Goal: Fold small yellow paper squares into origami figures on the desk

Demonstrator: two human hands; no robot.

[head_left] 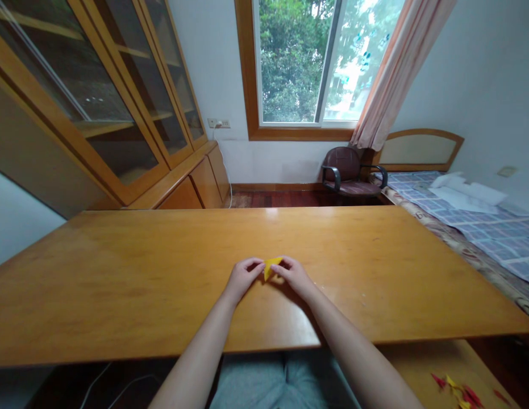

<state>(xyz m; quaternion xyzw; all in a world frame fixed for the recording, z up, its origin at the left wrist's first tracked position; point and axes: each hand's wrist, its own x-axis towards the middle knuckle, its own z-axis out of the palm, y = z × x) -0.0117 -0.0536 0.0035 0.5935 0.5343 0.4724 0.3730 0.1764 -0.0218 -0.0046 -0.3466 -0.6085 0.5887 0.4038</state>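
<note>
A small folded piece of yellow paper [271, 266] lies on the wooden table [119, 272], near its middle. My left hand [242, 276] pinches the paper's left side with curled fingers. My right hand [293, 274] grips its right side, fingertips pressed on the top edge. Both hands rest on the tabletop with the paper between them, partly hidden by the fingers.
A glass-fronted wooden cabinet [98, 113] stands at the left, a dark armchair [349, 176] under the window, and a bed [481, 221] at the right. Several small red and yellow paper pieces [458, 392] lie on a lower surface at the bottom right.
</note>
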